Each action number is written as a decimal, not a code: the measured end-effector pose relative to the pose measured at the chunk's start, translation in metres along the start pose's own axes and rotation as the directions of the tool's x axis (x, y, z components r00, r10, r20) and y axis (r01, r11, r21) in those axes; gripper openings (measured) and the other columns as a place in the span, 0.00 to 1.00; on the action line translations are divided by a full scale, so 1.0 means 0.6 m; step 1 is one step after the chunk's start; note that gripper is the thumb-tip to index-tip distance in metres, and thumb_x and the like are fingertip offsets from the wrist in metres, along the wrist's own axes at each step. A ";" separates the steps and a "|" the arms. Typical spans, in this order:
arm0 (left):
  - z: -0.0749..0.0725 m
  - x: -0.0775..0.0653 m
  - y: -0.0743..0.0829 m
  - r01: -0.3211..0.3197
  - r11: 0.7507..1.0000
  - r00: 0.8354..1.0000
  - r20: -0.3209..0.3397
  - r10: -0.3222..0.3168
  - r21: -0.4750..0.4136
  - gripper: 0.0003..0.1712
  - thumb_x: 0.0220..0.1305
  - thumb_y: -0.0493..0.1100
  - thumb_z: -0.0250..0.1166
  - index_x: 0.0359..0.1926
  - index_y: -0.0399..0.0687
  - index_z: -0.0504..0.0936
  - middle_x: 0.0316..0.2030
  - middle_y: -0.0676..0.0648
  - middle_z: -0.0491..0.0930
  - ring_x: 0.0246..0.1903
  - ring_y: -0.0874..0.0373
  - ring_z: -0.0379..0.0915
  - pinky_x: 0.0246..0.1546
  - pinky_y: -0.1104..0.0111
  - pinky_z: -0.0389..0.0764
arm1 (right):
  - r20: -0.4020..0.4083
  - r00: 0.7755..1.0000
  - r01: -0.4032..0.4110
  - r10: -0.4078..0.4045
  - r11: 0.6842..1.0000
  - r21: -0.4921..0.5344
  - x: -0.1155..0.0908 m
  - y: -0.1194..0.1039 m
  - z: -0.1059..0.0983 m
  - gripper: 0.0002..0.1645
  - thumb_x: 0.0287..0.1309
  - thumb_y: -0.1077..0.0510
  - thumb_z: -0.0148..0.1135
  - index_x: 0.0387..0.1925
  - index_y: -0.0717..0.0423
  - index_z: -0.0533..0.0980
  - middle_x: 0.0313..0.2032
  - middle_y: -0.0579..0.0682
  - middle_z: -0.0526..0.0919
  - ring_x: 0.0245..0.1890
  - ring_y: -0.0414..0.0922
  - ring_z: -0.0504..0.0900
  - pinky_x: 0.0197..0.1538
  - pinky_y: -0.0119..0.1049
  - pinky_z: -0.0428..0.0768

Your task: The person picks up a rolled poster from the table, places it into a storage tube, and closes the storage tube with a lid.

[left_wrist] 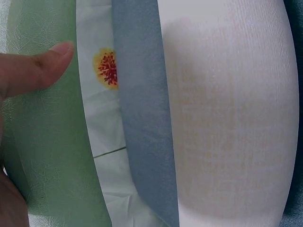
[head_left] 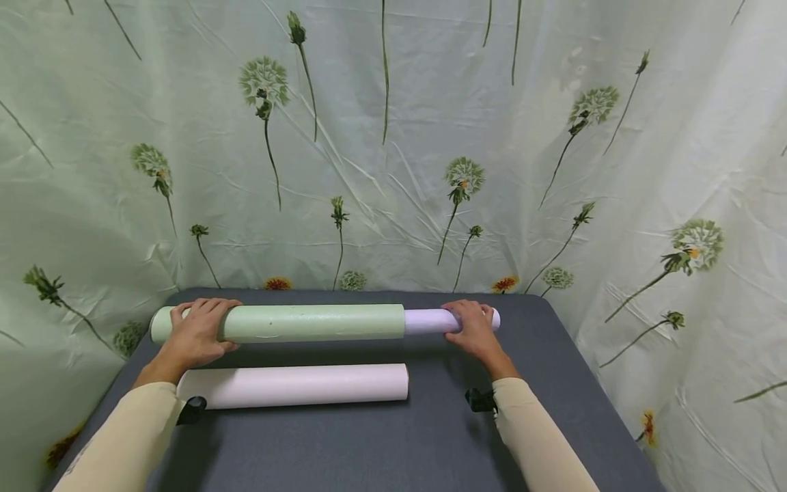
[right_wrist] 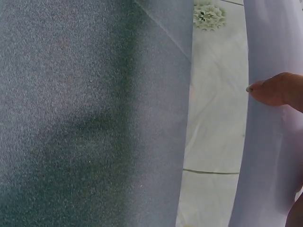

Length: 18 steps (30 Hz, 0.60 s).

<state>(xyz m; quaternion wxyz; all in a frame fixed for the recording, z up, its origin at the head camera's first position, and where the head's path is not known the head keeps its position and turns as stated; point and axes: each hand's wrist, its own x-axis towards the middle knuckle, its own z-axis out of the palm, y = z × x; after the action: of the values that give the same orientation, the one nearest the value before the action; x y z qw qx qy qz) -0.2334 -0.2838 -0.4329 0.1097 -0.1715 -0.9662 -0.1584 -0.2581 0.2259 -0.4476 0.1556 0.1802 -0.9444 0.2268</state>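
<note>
My left hand [head_left: 201,332] grips a pale green roll [head_left: 320,322] near its left end, fingers over the top and thumb along the near side. In the left wrist view the thumb [left_wrist: 52,66] lies against the green sheet. From the green roll's right end a thinner lavender roll [head_left: 425,322] sticks out in line with it; the rest of its length is hidden. My right hand [head_left: 472,325] holds this lavender roll close to its right end, the thumb [right_wrist: 270,91] pressed on its surface. A pinkish-white roll [head_left: 301,386] lies on the table nearer to me, parallel to the green one.
The rolls are over a dark grey table [head_left: 344,451]. Behind and at both sides hangs a pale curtain [head_left: 393,178] printed with dandelions, close to the table's far edge. Dark straps [head_left: 479,400] are at both wrists, the left one overlapping the pinkish-white roll in the head view.
</note>
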 end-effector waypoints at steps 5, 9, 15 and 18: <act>0.001 0.000 0.001 0.005 1.000 1.000 0.009 -0.004 -0.006 0.41 0.40 0.42 0.79 0.57 0.40 0.72 0.52 0.33 0.74 0.53 0.32 0.63 0.51 0.35 0.49 | 0.005 1.000 -0.009 0.009 1.000 -0.004 0.000 -0.004 0.003 0.31 0.36 0.64 0.79 0.48 0.56 0.80 0.48 0.57 0.81 0.51 0.58 0.74 0.56 0.61 0.56; 0.001 0.001 0.003 0.002 1.000 1.000 0.000 -0.002 -0.002 0.41 0.39 0.41 0.79 0.57 0.40 0.72 0.52 0.33 0.74 0.53 0.33 0.63 0.52 0.35 0.49 | -0.003 1.000 -0.009 0.009 1.000 -0.019 0.001 -0.007 0.007 0.32 0.34 0.64 0.79 0.48 0.56 0.80 0.47 0.56 0.81 0.51 0.58 0.74 0.56 0.60 0.56; -0.001 -0.001 0.003 0.003 1.000 1.000 -0.007 -0.003 0.004 0.41 0.39 0.40 0.80 0.57 0.40 0.72 0.52 0.33 0.74 0.53 0.33 0.63 0.52 0.35 0.49 | 0.003 1.000 -0.016 0.016 0.999 -0.033 0.005 -0.017 0.011 0.31 0.35 0.63 0.79 0.48 0.56 0.80 0.47 0.57 0.81 0.51 0.59 0.74 0.56 0.60 0.56; 0.001 0.000 0.004 0.001 1.000 1.000 -0.003 -0.001 0.005 0.41 0.39 0.41 0.79 0.57 0.40 0.72 0.52 0.33 0.74 0.54 0.33 0.63 0.52 0.35 0.50 | 0.006 0.999 -0.039 0.039 0.999 -0.033 0.005 -0.023 0.009 0.31 0.36 0.63 0.79 0.48 0.56 0.80 0.48 0.57 0.81 0.52 0.59 0.74 0.57 0.60 0.56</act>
<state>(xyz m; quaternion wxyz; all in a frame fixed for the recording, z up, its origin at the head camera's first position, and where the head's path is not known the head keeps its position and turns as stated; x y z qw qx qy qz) -0.2326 -0.2816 -0.4329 0.1117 -0.1704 -0.9664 -0.1565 -0.2564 0.2112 -0.4458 0.1511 0.1600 -0.9517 0.2139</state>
